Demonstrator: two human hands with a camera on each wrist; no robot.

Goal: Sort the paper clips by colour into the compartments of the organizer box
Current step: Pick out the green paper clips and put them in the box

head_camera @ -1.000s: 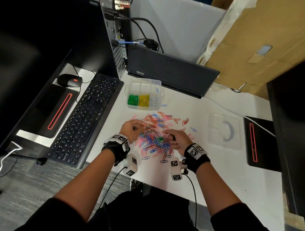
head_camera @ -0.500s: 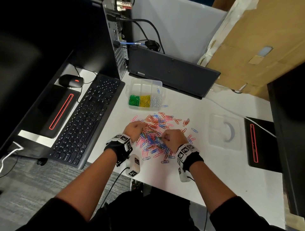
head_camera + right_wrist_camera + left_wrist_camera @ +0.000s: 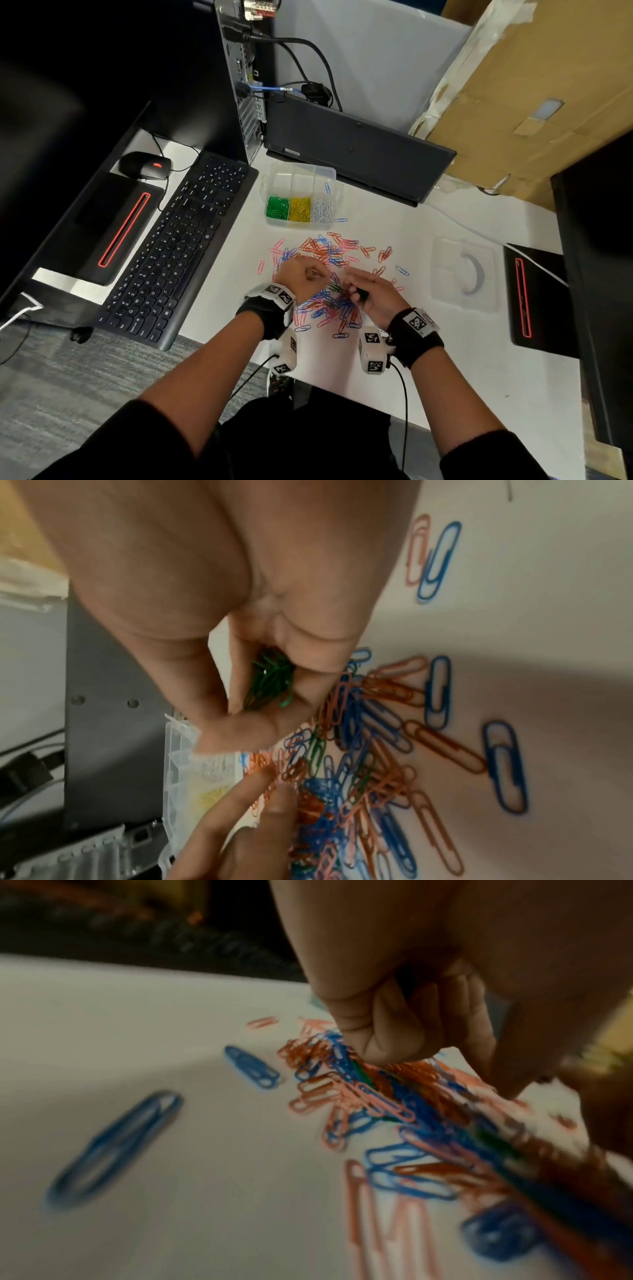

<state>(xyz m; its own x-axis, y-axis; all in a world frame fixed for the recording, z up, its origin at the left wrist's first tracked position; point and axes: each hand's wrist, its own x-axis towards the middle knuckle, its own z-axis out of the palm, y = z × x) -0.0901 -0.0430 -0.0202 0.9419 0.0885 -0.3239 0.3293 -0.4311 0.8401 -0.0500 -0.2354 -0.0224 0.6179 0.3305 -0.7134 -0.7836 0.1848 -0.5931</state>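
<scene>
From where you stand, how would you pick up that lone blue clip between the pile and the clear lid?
Pinch the blue clip across its two long sides, fingertips coming straight down from above. It lies flat on the desk, apart from the pile, so both sides are free; flat thin wire likely offers no grip from the side.

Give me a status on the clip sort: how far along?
Done: green, yellow and white compartments of the organizer box are filled. In hand: right hand holds green paper clips; left hand picks in the pile. Left: blue, orange, pink and a few green.
</scene>
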